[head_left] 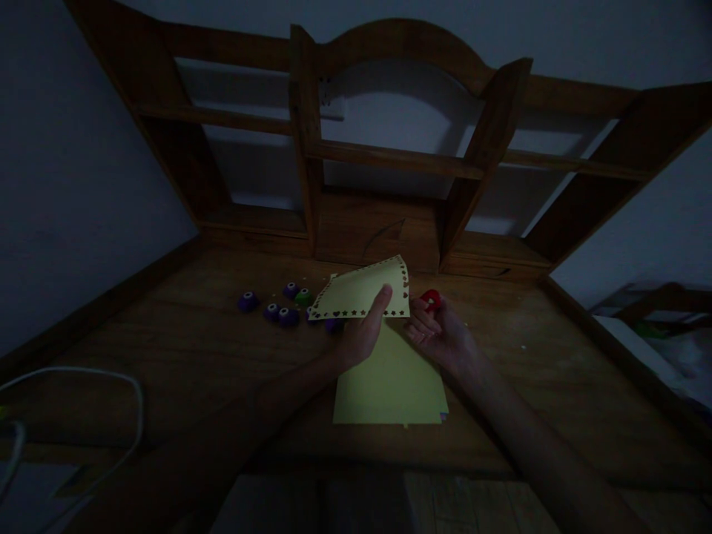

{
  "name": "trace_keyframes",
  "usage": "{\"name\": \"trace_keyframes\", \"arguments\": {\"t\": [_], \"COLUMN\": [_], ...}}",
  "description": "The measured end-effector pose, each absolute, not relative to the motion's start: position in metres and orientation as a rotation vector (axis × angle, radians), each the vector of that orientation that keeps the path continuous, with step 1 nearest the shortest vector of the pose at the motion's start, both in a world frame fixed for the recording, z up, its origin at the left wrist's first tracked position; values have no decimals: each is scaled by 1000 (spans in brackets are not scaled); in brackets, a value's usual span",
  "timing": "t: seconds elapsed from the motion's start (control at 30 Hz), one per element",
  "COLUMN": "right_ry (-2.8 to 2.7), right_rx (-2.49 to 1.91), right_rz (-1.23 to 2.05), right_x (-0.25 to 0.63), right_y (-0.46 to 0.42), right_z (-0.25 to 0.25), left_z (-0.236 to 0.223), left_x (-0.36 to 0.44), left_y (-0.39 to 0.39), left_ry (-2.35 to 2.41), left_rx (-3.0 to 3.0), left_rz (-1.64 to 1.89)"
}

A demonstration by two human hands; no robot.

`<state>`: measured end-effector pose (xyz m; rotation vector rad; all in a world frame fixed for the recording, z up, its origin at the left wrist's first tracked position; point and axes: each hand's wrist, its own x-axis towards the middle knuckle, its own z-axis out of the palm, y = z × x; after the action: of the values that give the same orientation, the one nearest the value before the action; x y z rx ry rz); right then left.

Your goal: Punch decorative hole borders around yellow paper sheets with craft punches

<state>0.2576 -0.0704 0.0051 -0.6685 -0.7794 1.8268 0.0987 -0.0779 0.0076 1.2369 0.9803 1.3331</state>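
Observation:
My left hand (361, 330) pinches a yellow paper sheet (361, 291) and holds it up above the wooden desk (183, 348). The sheet has small shapes punched along its edges. My right hand (439, 330) is closed round a small red punch (431, 298), right beside the sheet's right corner. A stack of yellow paper (392, 386) lies flat on the desk under both hands.
Several small purple punches (278, 311) and a green one (303, 297) lie on the desk left of the sheet. A wooden shelf unit (389, 159) stands at the back. A white cable (83, 374) loops at the left edge. The room is dim.

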Motion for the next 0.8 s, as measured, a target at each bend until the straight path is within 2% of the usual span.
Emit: {"name": "trace_keyframes", "arguments": {"t": [0.3,0.57,0.8], "right_ry": [-626,-804,-979], "right_rx": [-614,-845,-778], "right_rz": [1892,1555,1378], "right_x": [259,256,256], "right_y": [-68,-70,-70], "right_z": [13,19,14], "left_z": [-2,6,6], "left_x": [102,94,92], "left_y": [-68,-66,-62], "left_ry": [1217,1171,1088], "left_rx": [1384,1547,1524], "left_rz": [1521,1607,1571]}}
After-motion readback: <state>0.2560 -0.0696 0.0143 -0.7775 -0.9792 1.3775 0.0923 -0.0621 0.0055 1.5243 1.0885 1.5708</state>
